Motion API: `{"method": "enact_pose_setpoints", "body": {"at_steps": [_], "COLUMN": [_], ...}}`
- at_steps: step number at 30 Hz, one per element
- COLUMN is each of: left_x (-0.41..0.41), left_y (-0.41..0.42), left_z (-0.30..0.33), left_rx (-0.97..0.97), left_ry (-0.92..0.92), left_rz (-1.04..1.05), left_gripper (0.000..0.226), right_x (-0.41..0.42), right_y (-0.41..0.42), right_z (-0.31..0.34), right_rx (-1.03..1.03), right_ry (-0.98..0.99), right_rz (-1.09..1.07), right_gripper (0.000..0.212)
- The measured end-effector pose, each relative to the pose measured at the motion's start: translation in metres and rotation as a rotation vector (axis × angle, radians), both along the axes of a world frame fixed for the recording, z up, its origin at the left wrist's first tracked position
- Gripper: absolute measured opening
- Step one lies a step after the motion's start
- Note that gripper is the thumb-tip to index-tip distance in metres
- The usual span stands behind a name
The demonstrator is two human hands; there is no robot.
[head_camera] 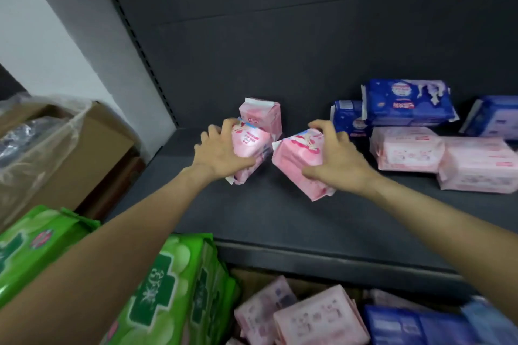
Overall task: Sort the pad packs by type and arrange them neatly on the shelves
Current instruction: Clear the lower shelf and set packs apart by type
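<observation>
On the dark grey shelf [280,218] my left hand [218,152] grips a small bright-pink pad pack [251,145], tilted on its edge. Just behind it a third bright-pink pack [262,113] stands upright against the back wall. My right hand [336,157] grips another bright-pink pack [297,162] that lies slanted on the shelf, a small gap away from the left one. Further right lie two pale-pink packs [406,148], [479,165], and behind them dark-blue packs [406,101], [347,119], [493,117].
Green packs [168,288] are stacked at the lower left under my left forearm. Below the shelf edge a box holds pale-pink packs [308,316] and blue packs [420,325]. A cardboard box with plastic wrap [56,143] stands at the left, beside the shelf upright.
</observation>
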State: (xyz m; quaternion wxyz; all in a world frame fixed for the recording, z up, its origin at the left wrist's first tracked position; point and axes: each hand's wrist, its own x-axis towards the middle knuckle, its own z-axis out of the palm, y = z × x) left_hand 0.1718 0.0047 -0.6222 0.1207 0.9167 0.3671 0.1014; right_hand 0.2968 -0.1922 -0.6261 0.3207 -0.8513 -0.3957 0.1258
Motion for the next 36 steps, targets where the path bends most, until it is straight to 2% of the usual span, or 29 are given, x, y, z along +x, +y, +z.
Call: {"method": "enact_pose_setpoints", "body": {"at_steps": [5, 8, 10, 12, 15, 18, 21, 24, 26, 28, 31, 34, 36], "left_x": [-0.043, -0.081, -0.107, -0.131, -0.163, -0.193, -0.215, -0.233, -0.239, -0.242, -0.243, -0.239, -0.232], "left_y": [-0.084, -0.144, -0.179, -0.203, -0.228, -0.249, -0.256, -0.262, -0.271, -0.279, -0.283, -0.282, -0.282], "left_z": [0.023, 0.029, 0.029, 0.025, 0.006, -0.019, -0.040, -0.056, -0.056, -0.061, -0.074, -0.085, -0.079], "left_rx": [-0.227, -0.359, -0.370, -0.332, -0.341, -0.348, -0.137, 0.038, 0.043, 0.060, 0.080, 0.049, 0.066], "left_ry": [-0.193, -0.331, -0.355, -0.280, -0.141, -0.088, 0.018, 0.117, 0.208, 0.255, 0.389, 0.462, 0.477], "left_rz": [-0.112, -0.073, -0.052, -0.046, -0.046, -0.058, -0.158, -0.327, -0.423, -0.477, -0.482, -0.407, -0.408], "left_gripper": [0.093, 0.093, 0.090, 0.093, 0.105, 0.103, 0.098, 0.097, 0.094, 0.089, 0.087, 0.108, 0.107], "right_x": [-0.010, -0.027, -0.042, -0.058, -0.078, -0.098, -0.105, -0.102, -0.102, -0.102, -0.101, -0.102, -0.102], "right_y": [-0.084, -0.132, -0.157, -0.176, -0.193, -0.197, -0.192, -0.197, -0.203, -0.210, -0.216, -0.217, -0.216], "right_z": [0.028, 0.036, 0.034, 0.028, 0.019, 0.012, 0.006, -0.002, -0.008, -0.014, -0.019, -0.023, -0.021], "right_rx": [0.182, 0.359, 0.406, 0.391, 0.329, 0.295, 0.244, 0.142, 0.060, -0.115, -0.362, -0.322, -0.288], "right_ry": [0.167, 0.331, 0.377, 0.352, 0.280, 0.139, -0.140, -0.295, -0.339, -0.356, -0.235, -0.215, -0.210], "right_rz": [0.100, 0.097, 0.102, 0.143, 0.221, 0.268, 0.315, 0.404, 0.468, 0.568, 0.650, 0.623, 0.594], "right_gripper": [0.083, 0.073, 0.066, 0.066, 0.080, 0.087, 0.077, 0.077, 0.074, 0.075, 0.062, 0.055, 0.054]}}
